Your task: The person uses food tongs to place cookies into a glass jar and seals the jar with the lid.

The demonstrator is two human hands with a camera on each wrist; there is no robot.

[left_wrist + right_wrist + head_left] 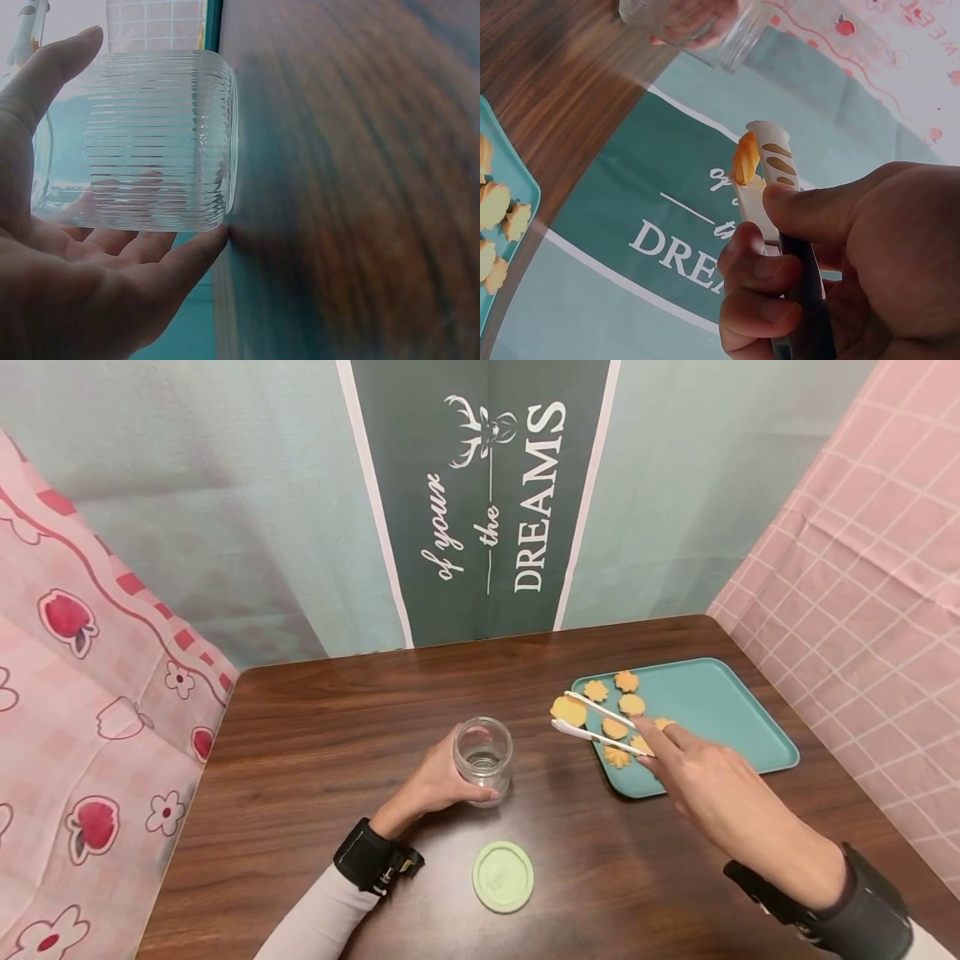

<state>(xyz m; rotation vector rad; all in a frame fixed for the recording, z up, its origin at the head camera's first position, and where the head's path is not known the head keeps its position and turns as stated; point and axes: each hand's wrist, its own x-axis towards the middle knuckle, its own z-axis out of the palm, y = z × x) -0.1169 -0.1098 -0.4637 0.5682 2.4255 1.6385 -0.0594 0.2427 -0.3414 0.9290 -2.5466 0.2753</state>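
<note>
My left hand (438, 781) grips a clear glass jar (483, 760) round its side. The jar stands upright on the table without a lid, and its ribbed wall shows in the left wrist view. My right hand (705, 781) holds white-tipped tongs (581, 732) with dark handles. Between the tong tips a yellow-orange cookie (567, 711) is pinched, up off the tray's left edge and to the right of the jar. Below the tongs, several small flower-shaped and round cookies (617, 757) lie on the left part of a teal tray (705, 693); my right hand hides some of them.
A pale green round lid (503, 877) lies on the dark wooden table (315, 752), nearer to me than the jar. Fabric hangs around the table: pink strawberry cloth (90, 710) at left, a green lettered backdrop (487, 527) behind, pink checked cloth (862, 568) at right.
</note>
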